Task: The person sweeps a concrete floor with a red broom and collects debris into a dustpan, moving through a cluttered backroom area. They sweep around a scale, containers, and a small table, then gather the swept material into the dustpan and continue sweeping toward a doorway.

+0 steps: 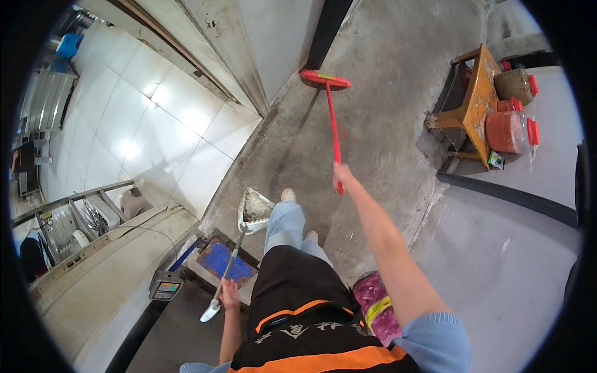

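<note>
1. Here, in the head view, we see the right grip [341,176] clenched around the handle of a red broom [334,118], whose head rests on the concrete floor [404,81] just beside a dark post [328,34].
2. We find the left grip [230,294] wrapped about the grey handle of a white dustpan [242,217]; its pan, bearing dark debris, lies beside a shoe [288,194].
3. At right, we note red-lidded jars [505,132] on an orange stool [477,112].
</note>
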`<action>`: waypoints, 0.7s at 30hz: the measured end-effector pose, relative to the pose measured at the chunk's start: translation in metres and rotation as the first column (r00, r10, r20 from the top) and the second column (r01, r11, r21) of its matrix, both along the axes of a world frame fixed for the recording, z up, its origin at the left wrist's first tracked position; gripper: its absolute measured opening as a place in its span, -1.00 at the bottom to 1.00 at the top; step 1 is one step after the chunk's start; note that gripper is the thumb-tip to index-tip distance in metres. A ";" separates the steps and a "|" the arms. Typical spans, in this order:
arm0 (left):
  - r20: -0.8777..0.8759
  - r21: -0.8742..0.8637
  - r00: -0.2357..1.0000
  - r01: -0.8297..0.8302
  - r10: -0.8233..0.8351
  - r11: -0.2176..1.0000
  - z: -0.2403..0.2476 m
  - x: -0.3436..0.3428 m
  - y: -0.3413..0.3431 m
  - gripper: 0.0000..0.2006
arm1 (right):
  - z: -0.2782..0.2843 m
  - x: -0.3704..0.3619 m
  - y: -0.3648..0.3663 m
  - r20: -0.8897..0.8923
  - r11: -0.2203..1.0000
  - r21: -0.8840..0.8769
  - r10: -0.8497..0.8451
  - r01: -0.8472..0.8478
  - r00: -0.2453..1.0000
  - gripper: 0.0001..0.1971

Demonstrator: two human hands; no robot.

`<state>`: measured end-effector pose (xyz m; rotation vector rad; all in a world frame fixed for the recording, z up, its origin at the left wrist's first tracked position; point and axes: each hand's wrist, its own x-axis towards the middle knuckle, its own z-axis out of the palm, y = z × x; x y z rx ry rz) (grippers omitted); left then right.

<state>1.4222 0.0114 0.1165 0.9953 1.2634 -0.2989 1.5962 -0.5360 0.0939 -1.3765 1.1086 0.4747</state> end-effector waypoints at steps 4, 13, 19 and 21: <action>-0.016 -0.035 0.986 0.166 -0.167 0.985 0.011 -0.019 0.005 -0.54 | 0.076 -0.108 -0.001 -0.368 0.905 -0.393 0.009 -0.164 0.930 -0.58; -0.166 -0.017 0.599 0.792 -0.783 0.610 -0.017 -0.050 0.010 -0.65 | 0.196 -0.166 -0.069 -0.609 0.666 -0.392 0.330 -0.635 0.722 -0.51; -0.133 0.254 0.200 0.954 -0.971 0.161 0.009 -0.005 -0.028 -0.66 | 0.091 -0.166 -0.046 -0.433 0.726 -0.435 0.350 -0.533 0.831 -0.47; -0.164 0.177 0.316 0.941 -0.934 0.287 0.027 0.007 -0.045 -0.65 | 0.094 -0.220 -0.036 -0.443 0.735 -0.399 0.369 -0.548 0.817 -0.49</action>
